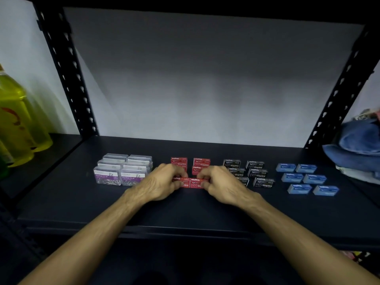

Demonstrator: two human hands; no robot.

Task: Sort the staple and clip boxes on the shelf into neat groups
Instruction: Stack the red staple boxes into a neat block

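Four groups of small boxes line the dark shelf (185, 212) as we look down on it. At far left stand six clear paper clip boxes (123, 171), packed two across and three deep, touching. Next come the red staple boxes (200, 162): we count five in view (any others would be hidden behind the hands). Six black staple boxes (255, 165) sit in two columns to the right, one partly covered, and six blue staple boxes (304, 178) lie spaced apart at far right. The left hand (160, 184) and right hand (222, 185) both curl their fingers round the front pair of red boxes (190, 182), which rest side by side, touching, on the shelf. Yellow bottles (18, 120) stand beyond the left post; folded blue cloth (357, 145) lies at right.
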